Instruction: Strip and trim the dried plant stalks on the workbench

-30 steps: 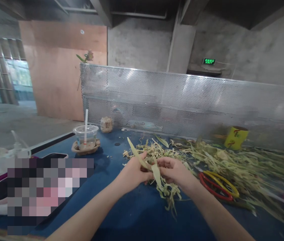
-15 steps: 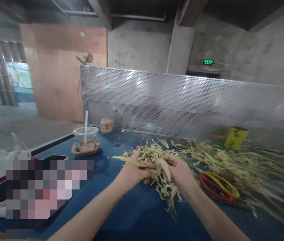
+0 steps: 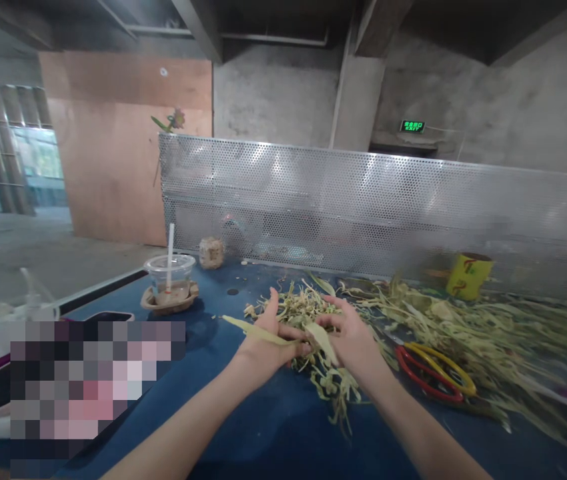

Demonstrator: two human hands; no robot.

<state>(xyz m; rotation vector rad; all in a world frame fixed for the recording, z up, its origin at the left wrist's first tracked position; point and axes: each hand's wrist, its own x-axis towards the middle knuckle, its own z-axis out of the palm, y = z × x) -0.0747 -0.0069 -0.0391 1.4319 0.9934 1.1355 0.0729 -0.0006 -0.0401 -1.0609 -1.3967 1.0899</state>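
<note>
Over a heap of thin, curled, pale green plant strips (image 3: 336,383), both my hands work close together. A long narrow pale leaf (image 3: 251,328) lies across my left hand (image 3: 266,343), its right end between the fingers and its pointed tip sticking out to the left. The left thumb stands up, apart from the fingers. My right hand (image 3: 351,333) has its fingers curled round a broader piece of pale leaf (image 3: 322,340) that hangs toward me. Whether both pieces belong to one leaf I cannot tell. Right of that hand lie scissors with red and yellow handles (image 3: 428,373).
More long leaves (image 3: 503,333) are spread over the right of the blue table (image 3: 203,393). A yellow can (image 3: 469,277) stands behind them. To the left are a lidded plastic cup with a straw (image 3: 169,273) and a phone-like object (image 3: 108,316). A perforated metal panel (image 3: 303,193) bounds the back.
The right fingers have spread and lifted slightly at the top. The pale leaf pieces have shifted a little left and down between my hands. The surroundings stay as they were.
</note>
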